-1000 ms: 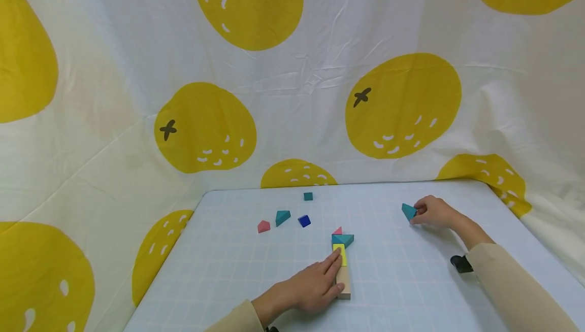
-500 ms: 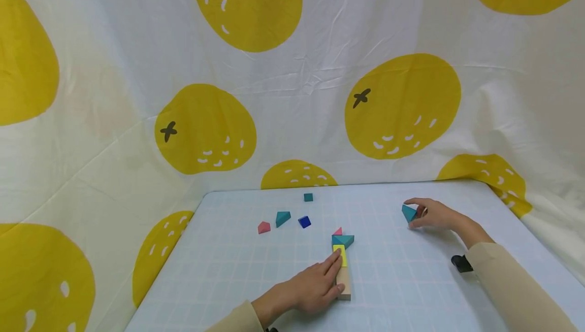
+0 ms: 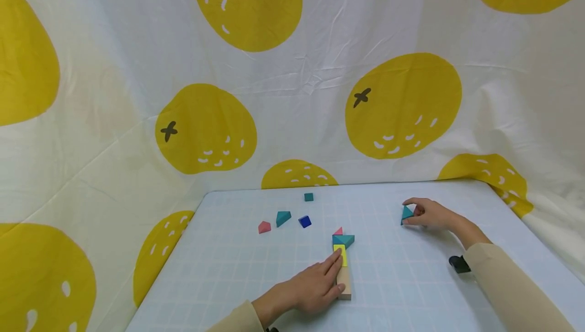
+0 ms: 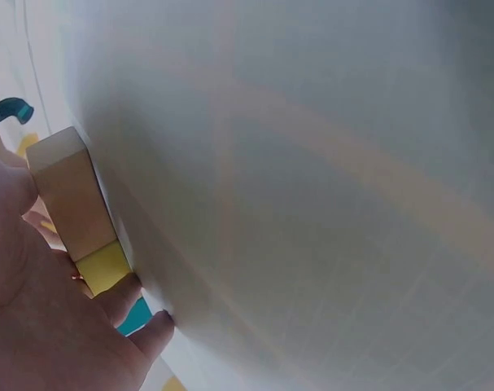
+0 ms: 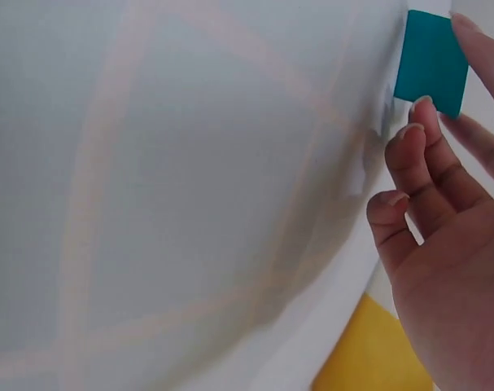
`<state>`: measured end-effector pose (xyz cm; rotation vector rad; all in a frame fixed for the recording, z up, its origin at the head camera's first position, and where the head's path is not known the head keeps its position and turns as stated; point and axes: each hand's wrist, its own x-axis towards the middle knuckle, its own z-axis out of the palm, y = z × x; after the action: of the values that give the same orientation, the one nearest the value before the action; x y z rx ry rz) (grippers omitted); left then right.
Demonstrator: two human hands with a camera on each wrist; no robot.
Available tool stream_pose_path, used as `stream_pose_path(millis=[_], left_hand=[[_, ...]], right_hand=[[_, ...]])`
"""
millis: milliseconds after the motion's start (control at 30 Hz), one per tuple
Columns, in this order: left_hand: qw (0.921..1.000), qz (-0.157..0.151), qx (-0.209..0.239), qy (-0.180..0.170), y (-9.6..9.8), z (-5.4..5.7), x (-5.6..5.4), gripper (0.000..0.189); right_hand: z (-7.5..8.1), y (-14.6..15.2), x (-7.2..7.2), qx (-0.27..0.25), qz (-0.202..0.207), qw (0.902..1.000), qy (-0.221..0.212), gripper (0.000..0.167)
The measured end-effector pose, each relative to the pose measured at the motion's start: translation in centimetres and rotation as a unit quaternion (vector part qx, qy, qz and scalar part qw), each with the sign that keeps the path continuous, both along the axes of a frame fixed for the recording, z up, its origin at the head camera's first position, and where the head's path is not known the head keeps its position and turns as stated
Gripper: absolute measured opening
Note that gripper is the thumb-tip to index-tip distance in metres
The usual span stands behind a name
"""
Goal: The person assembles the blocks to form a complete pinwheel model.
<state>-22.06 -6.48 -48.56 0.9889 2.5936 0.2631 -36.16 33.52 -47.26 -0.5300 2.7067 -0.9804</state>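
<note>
My left hand point(image 3: 313, 287) lies with fairly straight fingers along a line of blocks. Its fingertips rest on the yellow block point(image 3: 343, 258), and its thumb touches the plain wooden block point(image 3: 344, 282). At the far end of that line sit a teal triangular block point(image 3: 346, 240) and a small pink triangular block point(image 3: 338, 231). Out to the right, my right hand point(image 3: 434, 213) holds another teal triangular block point(image 3: 406, 214) between thumb and fingertip. In the right wrist view this block point(image 5: 431, 63) shows a flat teal face, with the other fingers loosely curled below it.
Left of the line lie a dark blue block point(image 3: 304, 221), a teal block point(image 3: 283, 218) and a pink block point(image 3: 264, 227). A dark green block point(image 3: 309, 197) is near the back edge. A fruit-patterned curtain point(image 3: 301, 119) hangs behind the pale checked table point(image 3: 205, 266).
The right hand's fingers have spread and re-gripped the teal triangular block, which has turned and stands a little more upright. The left hand and the line of blocks stay in place.
</note>
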Motion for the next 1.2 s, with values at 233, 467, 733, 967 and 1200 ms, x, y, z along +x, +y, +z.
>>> stream_pose_path(millis=[233, 467, 733, 967, 1200], left_hand=[[1.0000, 0.000, 0.000, -0.001, 0.0, 0.0, 0.1, 0.074], [1.0000, -0.004, 0.002, -0.001, 0.0, -0.1, 0.1, 0.074], [1.0000, 0.000, 0.001, -0.001, 0.0, 0.0, 0.1, 0.074], [1.0000, 0.000, -0.002, -0.001, 0.0, -0.1, 0.0, 0.074], [1.0000, -0.004, -0.001, 0.002, 0.0, 0.0, 0.0, 0.074]], right_hand=[[-0.3, -0.6, 0.2, 0.009, -0.038, 0.9992, 0.008, 0.065], [-0.1, -1.1, 0.2, 0.020, -0.059, 0.9979, 0.017, 0.062], [-0.6, -1.5, -0.1, 0.012, -0.058, 0.9972, 0.046, 0.057], [-0.3, -3.3, 0.1, -0.014, -0.040, 0.9975, 0.056, 0.057], [0.4, -6.3, 0.2, -0.030, -0.021, 0.9972, 0.065, 0.057]])
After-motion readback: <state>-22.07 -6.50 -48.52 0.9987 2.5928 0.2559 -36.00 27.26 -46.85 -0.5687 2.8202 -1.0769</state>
